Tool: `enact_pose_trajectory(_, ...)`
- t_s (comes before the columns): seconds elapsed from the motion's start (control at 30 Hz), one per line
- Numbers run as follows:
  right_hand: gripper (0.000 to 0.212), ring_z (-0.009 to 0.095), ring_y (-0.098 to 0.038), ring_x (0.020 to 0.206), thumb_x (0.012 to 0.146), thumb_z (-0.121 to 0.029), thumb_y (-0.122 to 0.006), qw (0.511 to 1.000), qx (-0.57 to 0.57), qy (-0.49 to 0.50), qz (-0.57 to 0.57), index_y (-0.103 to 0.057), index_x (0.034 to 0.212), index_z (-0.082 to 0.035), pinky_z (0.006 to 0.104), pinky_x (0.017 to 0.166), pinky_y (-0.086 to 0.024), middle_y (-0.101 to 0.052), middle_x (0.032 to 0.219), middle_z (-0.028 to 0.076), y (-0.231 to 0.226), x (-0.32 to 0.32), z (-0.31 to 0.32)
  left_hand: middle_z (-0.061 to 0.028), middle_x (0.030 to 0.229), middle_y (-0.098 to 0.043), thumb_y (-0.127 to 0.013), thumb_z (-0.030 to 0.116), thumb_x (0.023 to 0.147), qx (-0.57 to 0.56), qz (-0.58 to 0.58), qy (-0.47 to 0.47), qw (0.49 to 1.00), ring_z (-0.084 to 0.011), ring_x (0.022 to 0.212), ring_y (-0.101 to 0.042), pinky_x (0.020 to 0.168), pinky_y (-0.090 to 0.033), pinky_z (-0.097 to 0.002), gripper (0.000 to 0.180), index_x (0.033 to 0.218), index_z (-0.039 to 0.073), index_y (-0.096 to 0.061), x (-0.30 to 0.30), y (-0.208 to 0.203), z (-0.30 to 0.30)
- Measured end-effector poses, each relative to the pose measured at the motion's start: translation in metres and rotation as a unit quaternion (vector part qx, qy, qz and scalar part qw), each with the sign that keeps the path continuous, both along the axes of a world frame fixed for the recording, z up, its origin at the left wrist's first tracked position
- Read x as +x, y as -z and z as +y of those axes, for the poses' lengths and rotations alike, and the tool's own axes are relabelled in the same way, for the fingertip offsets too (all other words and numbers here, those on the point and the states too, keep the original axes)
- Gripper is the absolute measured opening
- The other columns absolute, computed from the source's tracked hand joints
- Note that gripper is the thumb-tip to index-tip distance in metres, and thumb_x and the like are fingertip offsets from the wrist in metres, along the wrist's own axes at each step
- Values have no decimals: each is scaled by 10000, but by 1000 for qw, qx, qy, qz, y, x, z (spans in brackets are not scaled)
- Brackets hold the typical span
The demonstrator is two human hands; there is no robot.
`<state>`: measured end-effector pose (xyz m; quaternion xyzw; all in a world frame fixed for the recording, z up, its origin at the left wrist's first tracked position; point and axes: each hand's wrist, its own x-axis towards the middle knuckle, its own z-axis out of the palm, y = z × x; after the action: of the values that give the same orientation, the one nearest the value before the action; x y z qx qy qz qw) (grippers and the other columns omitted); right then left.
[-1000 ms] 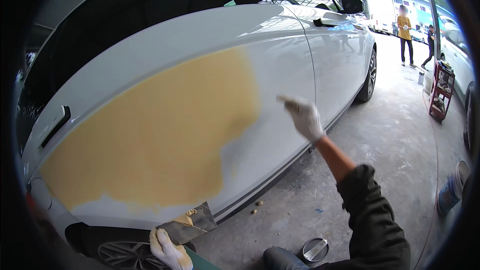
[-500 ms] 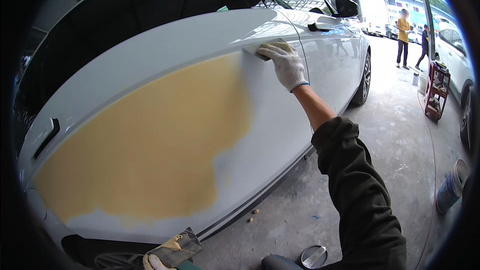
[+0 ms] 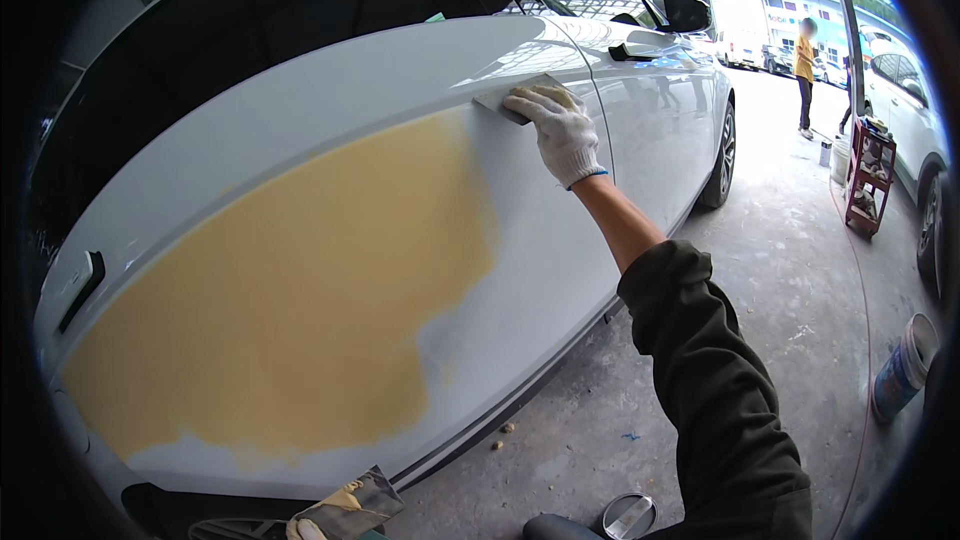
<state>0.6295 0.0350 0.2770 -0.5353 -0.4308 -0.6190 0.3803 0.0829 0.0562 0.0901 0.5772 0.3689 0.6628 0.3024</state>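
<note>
My right hand [image 3: 566, 138], in a white knit glove, is closed on a flat putty spreader [image 3: 490, 104]. The spreader's blade lies against the white car door [image 3: 540, 230], just above the right end of a large yellow putty patch [image 3: 300, 290]. That patch covers much of the panel and has feathered edges. At the lower edge, my gloved left hand [image 3: 306, 530] grips a flat dark metal putty plate [image 3: 372, 502] with a smear of yellow putty on it. Most of the left hand is cut off by the picture's edge.
An open round tin [image 3: 630, 514] sits on the concrete floor near my knee. Farther right are a bucket [image 3: 904, 368], a red tool cart [image 3: 870, 180], a thin hose [image 3: 862, 290] and another white car [image 3: 905, 90]. A person in a yellow top [image 3: 804, 60] stands in the background.
My right hand and the spreader have shifted slightly left along the door. The view has moved a little. A second person in the background is now mostly behind the pole.
</note>
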Motion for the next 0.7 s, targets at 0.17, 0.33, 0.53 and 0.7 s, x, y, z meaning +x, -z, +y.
enact_pose_trajectory(0.17, 321, 204, -623, 1108, 863, -23, -569, 999, -35, 17, -8, -730, 1079, -197, 366, 1021, -448, -708, 1150, -29, -4, -2, -7, -161, 877, -667, -540, 220, 998, -13, -56, 58, 997, -227, 753, -612, 683, -501, -348, 329, 972, -95, -629, -3, 8, 4)
enact_pose_trajectory(0.33, 269, 215, -626, 1093, 899, -72, -560, 1000, 4, 11, 14, -746, 1057, -184, 369, 994, -450, -726, 1086, 10, -27, -12, -48, -143, 893, -656, -564, 229, 989, -52, -14, 38, 998, -218, 758, -604, 675, -496, -347, 324, 999, -89, -620, 6, 7, -4)
enact_pose_trajectory(0.53, 226, 154, -699, 895, 939, -89, -633, 834, -119, -448, 301, -704, 1152, -61, 309, 778, -575, -740, 1051, 96, 46, -137, -88, -127, 980, -632, -536, 210, 995, -8, 38, 52, 998, -201, 848, -586, 762, -481, -324, 300, 1052, -78, -601, 12, 2, -13)
enact_pose_trajectory(0.7, 300, 177, -681, 1043, 931, -121, -657, 608, -444, -578, 314, -675, 1228, -87, 310, 940, -541, -689, 1215, 85, 132, -228, -125, -55, 747, -595, -563, 111, 934, 34, 72, 126, 989, -109, 679, -490, 625, -429, -296, 189, 922, -60, -642, 54, -4, -20)
